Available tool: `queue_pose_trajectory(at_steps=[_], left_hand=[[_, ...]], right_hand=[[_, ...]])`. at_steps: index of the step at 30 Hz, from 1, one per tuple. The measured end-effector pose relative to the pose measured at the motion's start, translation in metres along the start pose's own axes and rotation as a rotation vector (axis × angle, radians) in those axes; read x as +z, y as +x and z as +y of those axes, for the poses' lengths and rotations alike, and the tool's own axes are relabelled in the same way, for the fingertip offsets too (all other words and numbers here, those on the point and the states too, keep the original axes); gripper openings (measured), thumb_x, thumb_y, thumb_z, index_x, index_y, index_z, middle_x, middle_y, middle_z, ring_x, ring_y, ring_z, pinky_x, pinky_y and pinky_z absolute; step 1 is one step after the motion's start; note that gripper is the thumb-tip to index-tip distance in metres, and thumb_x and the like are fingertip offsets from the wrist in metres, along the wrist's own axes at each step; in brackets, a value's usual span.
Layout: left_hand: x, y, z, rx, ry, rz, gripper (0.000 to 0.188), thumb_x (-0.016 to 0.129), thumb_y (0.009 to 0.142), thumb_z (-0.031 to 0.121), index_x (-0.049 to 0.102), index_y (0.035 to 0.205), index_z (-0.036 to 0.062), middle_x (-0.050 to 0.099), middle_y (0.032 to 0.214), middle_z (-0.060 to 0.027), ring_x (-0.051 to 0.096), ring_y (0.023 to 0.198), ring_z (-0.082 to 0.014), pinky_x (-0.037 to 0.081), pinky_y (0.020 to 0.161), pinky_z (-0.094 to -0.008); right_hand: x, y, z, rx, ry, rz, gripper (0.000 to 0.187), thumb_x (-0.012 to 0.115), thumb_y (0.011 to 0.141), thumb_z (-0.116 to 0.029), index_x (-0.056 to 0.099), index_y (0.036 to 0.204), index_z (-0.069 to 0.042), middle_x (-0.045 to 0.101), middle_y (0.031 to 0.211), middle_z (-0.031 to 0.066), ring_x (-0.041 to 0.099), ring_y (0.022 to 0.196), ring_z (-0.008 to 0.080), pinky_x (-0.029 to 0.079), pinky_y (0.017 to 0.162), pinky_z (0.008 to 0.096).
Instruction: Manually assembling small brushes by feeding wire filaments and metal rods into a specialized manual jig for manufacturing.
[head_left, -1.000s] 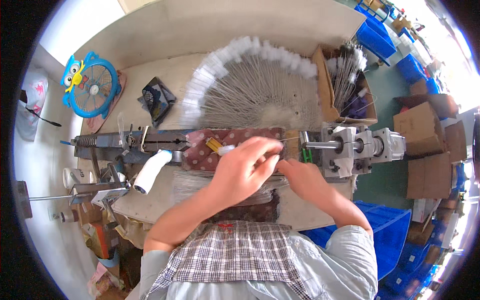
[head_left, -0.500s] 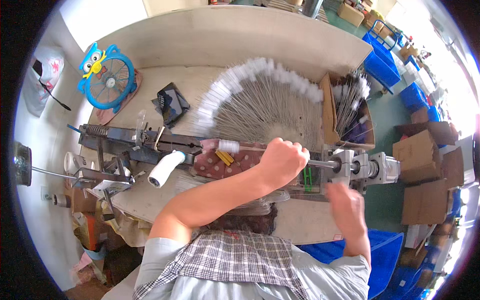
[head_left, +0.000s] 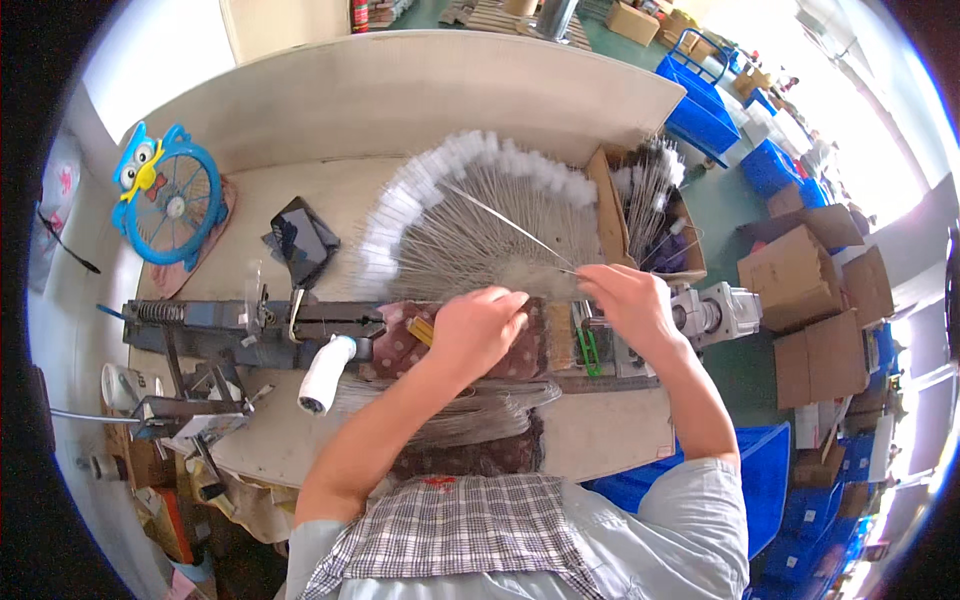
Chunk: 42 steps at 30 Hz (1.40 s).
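My right hand (head_left: 632, 305) is closed in a pinch at the end of a thin pale strip or wire (head_left: 510, 226), which slants up and left over the fanned brushes. My left hand (head_left: 478, 335), fingers curled, is over the dotted brown cloth (head_left: 393, 355) on the long metal bench rig; whatever it may hold is hidden. Beyond both hands, many thin wire-stemmed brushes (head_left: 470, 215) with white tufts lie spread in a fan. Yellow pieces (head_left: 420, 330) lie beside my left hand. A green clip-like part (head_left: 589, 352) sits below my right hand.
A motor unit (head_left: 722, 310) ends the rig at right. A cardboard box (head_left: 612, 215) holds more brushes. A white-wrapped handle (head_left: 328, 375) juts out near the left, with a blue fan (head_left: 175, 205) and a black pouch (head_left: 300, 243) farther back. A bundle of wires (head_left: 460, 412) lies nearest me.
My left hand has come back left and down from the rig's shaft. My right hand has risen from the near edge and now pinches a pale strip. The whole view has shifted slightly.
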<state>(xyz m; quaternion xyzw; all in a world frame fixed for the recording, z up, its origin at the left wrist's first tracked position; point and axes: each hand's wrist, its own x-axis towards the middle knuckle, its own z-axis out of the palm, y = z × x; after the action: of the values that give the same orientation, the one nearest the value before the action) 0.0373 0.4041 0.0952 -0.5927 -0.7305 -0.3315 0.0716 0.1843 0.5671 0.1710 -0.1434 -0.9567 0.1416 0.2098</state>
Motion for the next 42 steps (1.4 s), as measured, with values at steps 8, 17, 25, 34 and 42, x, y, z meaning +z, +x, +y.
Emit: queue_pose_trajectory(at_steps=[8,17,25,34,42], left_hand=[[-0.029,0.009,0.019,-0.709,-1.475,-0.205,0.044,0.047,0.095,0.035,0.052,0.125,0.0017,0.066,0.085,-0.0068,0.052,0.063,-0.0102,0.044,0.061,-0.0223],[-0.062,-0.012,0.034,-0.801,-1.648,0.038,0.041,0.036,0.096,0.027,0.054,0.117,-0.0034,0.065,0.086,-0.0134,0.054,0.067,-0.015,0.045,0.064,-0.0276],[-0.063,-0.047,0.018,-1.006,-1.899,0.287,0.027,0.043,0.089,0.016,0.057,0.106,-0.0005,0.066,0.093,-0.0173,0.059,0.073,-0.0179,0.047,0.069,-0.0272],[-0.087,-0.106,0.013,-1.211,-1.569,0.079,0.025,0.054,0.084,0.011,0.055,0.107,0.0001,0.062,0.085,-0.0092,0.057,0.069,-0.0139,0.048,0.064,-0.0262],[-0.104,-0.143,-0.021,-1.15,-1.605,0.44,0.028,0.053,0.089,0.024,0.059,0.102,0.0004,0.062,0.081,-0.0076,0.057,0.068,-0.0127,0.046,0.061,-0.0254]], right_hand=[[-0.004,0.012,0.005,0.153,0.21,-0.407,0.015,0.07,0.073,-0.02,0.071,0.081,-0.008,0.066,0.072,0.0095,0.063,0.066,0.0254,0.049,0.062,0.0329],[0.013,0.03,-0.027,-0.159,0.245,-0.371,0.015,0.071,0.068,-0.025,0.071,0.075,-0.012,0.064,0.068,0.006,0.059,0.07,0.0265,0.047,0.064,0.0384],[0.051,0.048,-0.06,-0.381,0.34,-0.321,0.009,0.068,0.07,-0.02,0.07,0.075,-0.012,0.063,0.069,0.0041,0.058,0.075,0.0257,0.048,0.066,0.0381],[0.073,0.061,-0.091,-0.423,0.361,-0.274,0.008,0.068,0.075,-0.02,0.071,0.078,-0.014,0.063,0.069,0.0012,0.057,0.071,0.0214,0.048,0.064,0.034],[0.108,0.066,-0.116,-0.378,0.299,-0.261,0.012,0.068,0.075,-0.025,0.071,0.078,-0.014,0.064,0.07,0.001,0.057,0.072,0.0219,0.048,0.065,0.0351]])
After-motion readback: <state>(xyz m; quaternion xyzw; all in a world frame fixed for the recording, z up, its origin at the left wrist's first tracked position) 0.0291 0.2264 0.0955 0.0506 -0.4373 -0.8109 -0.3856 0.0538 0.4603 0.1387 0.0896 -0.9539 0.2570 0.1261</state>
